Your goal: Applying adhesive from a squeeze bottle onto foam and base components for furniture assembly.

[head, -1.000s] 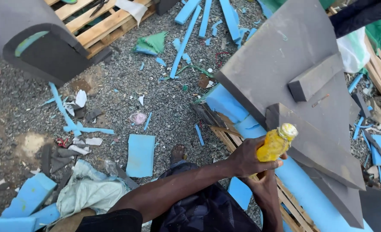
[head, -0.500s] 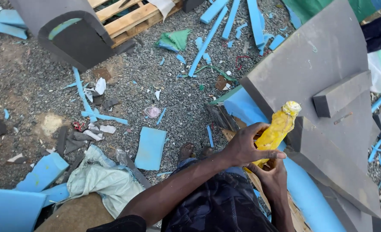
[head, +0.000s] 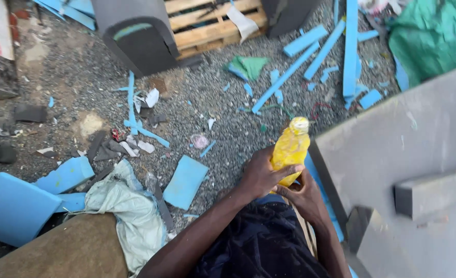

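Two hands grasp one yellow bottle [head: 290, 149]: left hand [head: 260, 174] wrapped round its body, right hand [head: 303, 193] cupping its base. Grey foam slab [head: 392, 154] just beside; blue foam scraps [head: 186, 181] litter the gravel [head: 217, 123].

Yellow plastic bottle [head: 290, 149] with pale cap, upright, held over gravel, no label visible

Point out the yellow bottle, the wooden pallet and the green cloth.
yellow bottle [head: 291, 146], head view, middle of its body.
wooden pallet [head: 215, 20], head view, a top slat.
green cloth [head: 249, 66], head view, its centre.
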